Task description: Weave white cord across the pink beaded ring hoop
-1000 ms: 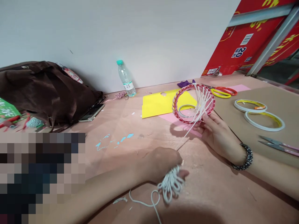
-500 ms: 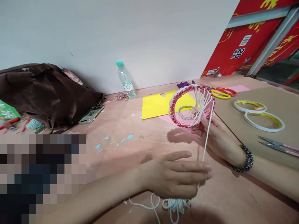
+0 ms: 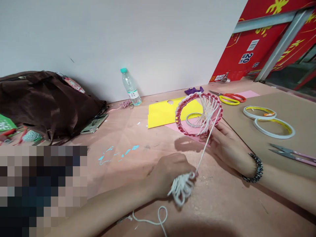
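Lower center, white cord bundle [image 3: 182, 188] is gripped in closed fingers of left hand [image 3: 169, 174]; pink wrapped hoop [image 3: 177, 119] is pinched by right hand [image 3: 225, 144]; strand [image 3: 206, 144] is best kept taut.

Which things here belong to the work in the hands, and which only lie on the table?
In use: hoop, held by the right hand; cord, bundled in the left hand and running up to the hoop.

Lying about: bottle, bag, phone, yellow paper, scissors, tape rings, snips.
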`<state>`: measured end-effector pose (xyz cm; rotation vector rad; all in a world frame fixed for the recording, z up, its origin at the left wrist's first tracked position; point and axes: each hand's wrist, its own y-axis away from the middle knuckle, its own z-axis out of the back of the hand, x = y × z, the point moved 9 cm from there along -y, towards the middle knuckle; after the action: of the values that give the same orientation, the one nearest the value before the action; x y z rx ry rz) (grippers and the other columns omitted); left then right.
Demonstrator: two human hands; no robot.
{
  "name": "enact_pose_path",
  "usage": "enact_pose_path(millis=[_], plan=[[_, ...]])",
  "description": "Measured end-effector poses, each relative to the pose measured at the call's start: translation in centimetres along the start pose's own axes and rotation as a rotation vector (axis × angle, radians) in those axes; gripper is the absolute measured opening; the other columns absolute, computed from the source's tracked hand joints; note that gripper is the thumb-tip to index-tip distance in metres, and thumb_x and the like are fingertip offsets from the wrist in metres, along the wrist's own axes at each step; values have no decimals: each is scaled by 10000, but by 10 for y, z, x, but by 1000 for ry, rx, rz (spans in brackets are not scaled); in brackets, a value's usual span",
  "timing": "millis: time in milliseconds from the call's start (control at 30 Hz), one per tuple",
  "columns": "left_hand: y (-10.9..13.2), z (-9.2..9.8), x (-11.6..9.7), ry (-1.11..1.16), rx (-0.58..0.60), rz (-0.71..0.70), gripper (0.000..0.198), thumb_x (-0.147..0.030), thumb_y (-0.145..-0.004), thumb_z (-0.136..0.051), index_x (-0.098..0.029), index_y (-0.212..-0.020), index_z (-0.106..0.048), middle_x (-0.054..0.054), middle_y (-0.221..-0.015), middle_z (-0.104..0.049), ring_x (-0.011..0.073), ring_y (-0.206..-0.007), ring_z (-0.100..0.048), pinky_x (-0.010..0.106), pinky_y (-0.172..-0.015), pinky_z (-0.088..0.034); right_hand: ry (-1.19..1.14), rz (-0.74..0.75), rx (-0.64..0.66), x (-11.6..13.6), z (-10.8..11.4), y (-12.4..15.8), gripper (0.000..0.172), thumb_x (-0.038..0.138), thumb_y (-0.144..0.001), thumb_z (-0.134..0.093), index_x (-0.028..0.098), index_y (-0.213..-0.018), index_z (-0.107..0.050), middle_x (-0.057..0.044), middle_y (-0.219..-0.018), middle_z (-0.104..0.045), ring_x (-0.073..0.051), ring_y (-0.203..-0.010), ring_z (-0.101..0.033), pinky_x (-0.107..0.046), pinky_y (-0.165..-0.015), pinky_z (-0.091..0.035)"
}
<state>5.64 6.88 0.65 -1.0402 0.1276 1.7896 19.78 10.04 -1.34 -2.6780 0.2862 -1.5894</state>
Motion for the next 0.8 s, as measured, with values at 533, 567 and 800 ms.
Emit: enact_pose_path(millis=[533,567,800], plan=[[-4,-5,23,186,11,281,343,-302,-771,-657,-199,-1003,-425,-65,-649,-543,73,-507,-501,187,-470,-423,111,46,-3,4,2,1,232,413,-821,-620,295,-1021,-616,-21,-1091,-645,-183,-943,-633,-361,-830,-529],[-5,-6,20,159,25,256,303,-272,-802,-621,-188,-1037,-450,-43,-680,-576,82,-538,-536,198,-498,-449,132,70,-10,4,4,0,216,399,-818,-629,287,-1003,-623,-18,-1061,-647,-171,-907,-634,-343,-808,-533],[4,0,-26,-198,-28,-227,70,-286,-815,-615,-217,-817,-627,66,-1042,-671,225,-1079,-581,400,-927,-468,250,96,-62,8,8,6,205,345,-801,-656,275,-991,-627,-10,-973,-651,-136,-780,-617,-283,-718,-528]])
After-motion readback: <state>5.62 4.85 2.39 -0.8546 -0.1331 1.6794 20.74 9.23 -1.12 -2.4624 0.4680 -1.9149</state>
